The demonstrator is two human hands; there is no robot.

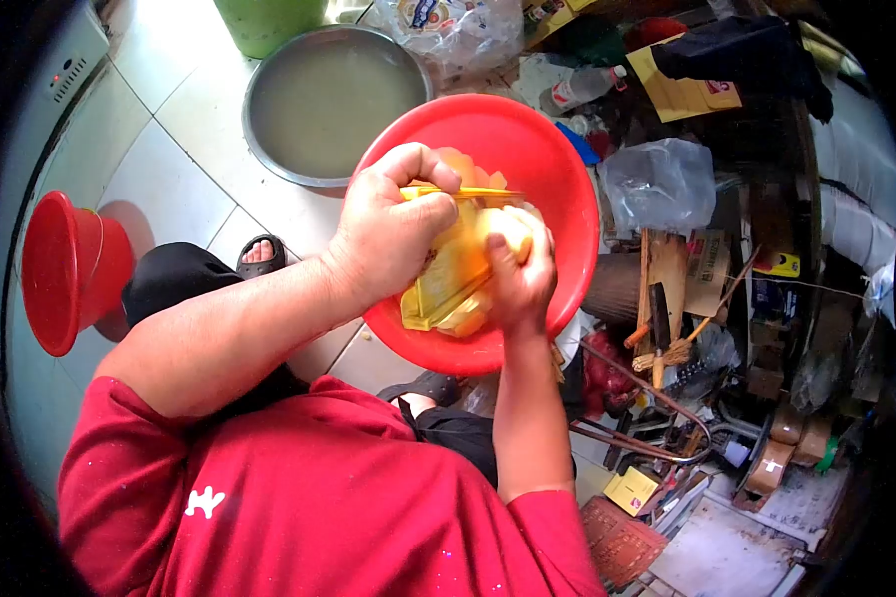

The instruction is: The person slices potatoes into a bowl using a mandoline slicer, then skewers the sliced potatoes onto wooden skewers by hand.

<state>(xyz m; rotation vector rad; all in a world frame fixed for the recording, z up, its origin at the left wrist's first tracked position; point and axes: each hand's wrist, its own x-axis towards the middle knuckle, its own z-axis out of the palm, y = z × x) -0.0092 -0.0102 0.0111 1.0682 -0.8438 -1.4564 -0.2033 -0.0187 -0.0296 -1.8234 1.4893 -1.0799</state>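
My left hand (393, 224) is closed around the top end of a yellow plastic slicer (430, 298), which is held tilted over a red basin (558, 159). In my right hand (528, 274) is a peeled, pale yellow potato (508, 235), pressed against or just above the slicer's face; motion blur hides the exact contact. Pale yellow slices (460, 164) lie in the basin, partly covered by the slicer and my hands.
A metal basin of cloudy water (334, 109) stands beyond the red one. At left is a red bucket (75, 269), near my foot. A green bucket (269, 20) is at the top. Tools, a plastic bottle (579, 90) and boxes clutter the right side.
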